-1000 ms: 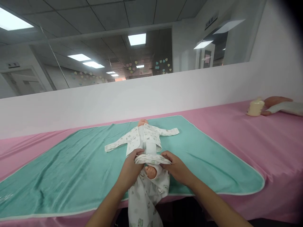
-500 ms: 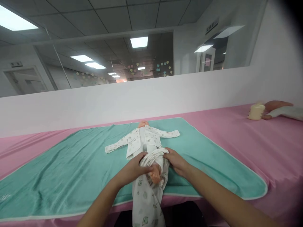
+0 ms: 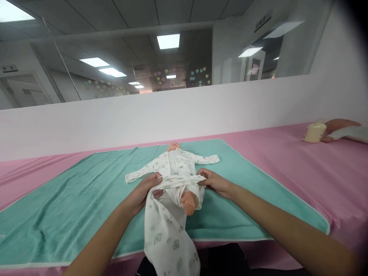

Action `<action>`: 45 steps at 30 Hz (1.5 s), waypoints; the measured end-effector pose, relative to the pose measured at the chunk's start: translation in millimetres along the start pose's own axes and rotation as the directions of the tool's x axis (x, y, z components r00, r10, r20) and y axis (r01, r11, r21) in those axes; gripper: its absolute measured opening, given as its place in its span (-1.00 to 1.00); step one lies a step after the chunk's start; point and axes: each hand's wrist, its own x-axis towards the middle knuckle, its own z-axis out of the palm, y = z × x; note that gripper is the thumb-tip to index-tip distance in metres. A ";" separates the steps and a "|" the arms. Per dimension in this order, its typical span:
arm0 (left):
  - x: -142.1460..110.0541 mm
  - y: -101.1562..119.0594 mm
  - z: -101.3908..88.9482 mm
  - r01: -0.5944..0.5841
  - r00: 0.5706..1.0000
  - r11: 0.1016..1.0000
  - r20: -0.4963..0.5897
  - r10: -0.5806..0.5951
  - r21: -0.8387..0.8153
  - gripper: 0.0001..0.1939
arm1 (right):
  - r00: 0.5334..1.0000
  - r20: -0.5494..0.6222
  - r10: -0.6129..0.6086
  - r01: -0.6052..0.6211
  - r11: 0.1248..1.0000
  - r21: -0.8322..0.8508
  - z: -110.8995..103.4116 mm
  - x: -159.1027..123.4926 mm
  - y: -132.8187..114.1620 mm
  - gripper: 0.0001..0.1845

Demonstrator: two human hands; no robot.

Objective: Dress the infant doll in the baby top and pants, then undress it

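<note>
The left grip [image 3: 143, 192] and the right grip [image 3: 216, 184] each pinch the waistband of white printed trousers [image 3: 168, 234], stretched between them across the doll [image 3: 173, 163]. A bare foot [image 3: 188, 203] pokes from the bunched cloth just left of the right grip. One loose trouser leg hangs below the left grip, past the counter's [image 3: 276, 157] near edge. Beyond both grips, the doll's open jacket [image 3: 186, 161] spreads its sleeves over a green towel [image 3: 244, 199]. Well right of the right grip stands a bottle [image 3: 314, 132].
</note>
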 end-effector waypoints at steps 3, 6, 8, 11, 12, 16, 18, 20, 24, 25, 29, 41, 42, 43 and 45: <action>24.0 -2.9 -22.9 0.014 0.998 0.999 -0.058 -0.012 0.033 -0.75 | 1.000 0.009 0.001 0.000 0.998 -0.055 -10.8 7.1 11.7 -0.64; 45.1 -16.2 -39.9 0.001 0.996 0.999 -0.091 0.003 0.046 -0.77 | 1.000 0.023 -0.008 0.011 0.991 -0.133 -17.6 12.0 22.8 -0.67; 52.0 -27.7 -46.8 -0.016 0.998 1.000 -0.064 0.016 -0.004 -0.76 | 0.999 0.051 -0.015 0.023 0.985 -0.169 -19.9 12.5 27.5 -0.68; 52.4 -42.0 -52.6 -0.048 0.999 0.994 -0.009 0.047 -0.101 -0.71 | 0.990 0.139 -0.031 0.055 0.984 -0.170 -21.4 9.5 23.8 -0.73; 51.5 -45.1 -53.7 -0.057 0.998 0.990 0.005 0.058 -0.128 -0.69 | 0.987 0.152 -0.052 0.075 0.986 -0.151 -21.1 8.5 18.7 -0.76; 51.7 -51.2 -52.9 -0.075 0.996 0.973 0.030 0.083 -0.216 -0.68 | 0.983 0.044 -0.180 0.183 0.979 -0.087 -7.7 17.5 -15.4 -0.73; 54.7 -52.8 -49.4 -0.084 0.996 0.968 0.016 0.090 -0.236 -0.69 | 0.979 0.060 -0.195 0.203 0.963 -0.179 8.3 32.4 -29.8 -0.65; 57.5 -54.2 -44.9 -0.093 0.996 0.964 -0.009 0.094 -0.249 -0.68 | 0.975 0.183 -0.123 0.185 0.908 -0.376 27.1 51.1 -35.5 -0.61; 58.7 -55.9 -39.2 -0.069 0.997 0.969 -0.034 0.063 -0.237 -0.68 | 0.933 0.361 -0.005 0.222 0.796 -0.564 54.5 78.2 -25.6 -0.62; 58.4 -56.1 -38.9 -0.060 0.998 0.972 -0.036 0.053 -0.227 -0.69 | 0.927 0.374 0.004 0.223 0.797 -0.562 57.1 80.1 -22.2 -0.61; 57.7 -55.2 -38.9 -0.056 0.997 0.978 -0.056 0.046 -0.201 -0.70 | 0.913 0.407 0.011 0.208 0.848 -0.488 54.9 72.4 -16.9 -0.61; 48.7 -48.9 -24.5 0.030 0.995 0.974 0.082 -0.050 0.224 -0.81 | 0.964 0.214 -0.161 0.093 0.950 0.298 49.7 59.7 -14.0 -0.75; 48.3 -49.6 -23.9 0.004 0.998 0.969 0.066 -0.021 0.247 -0.81 | 0.967 0.207 -0.152 0.074 0.937 0.341 49.4 59.1 -14.5 -0.74; 48.0 -50.4 -23.5 -0.027 0.999 0.967 0.040 0.017 0.253 -0.80 | 0.970 0.202 -0.134 0.052 0.930 0.363 49.1 58.6 -14.9 -0.74; 47.8 -52.1 -23.4 -0.099 0.993 0.969 -0.046 0.112 0.225 -0.77 | 0.976 0.205 -0.077 -0.002 0.934 0.358 49.0 57.9 -15.0 -0.76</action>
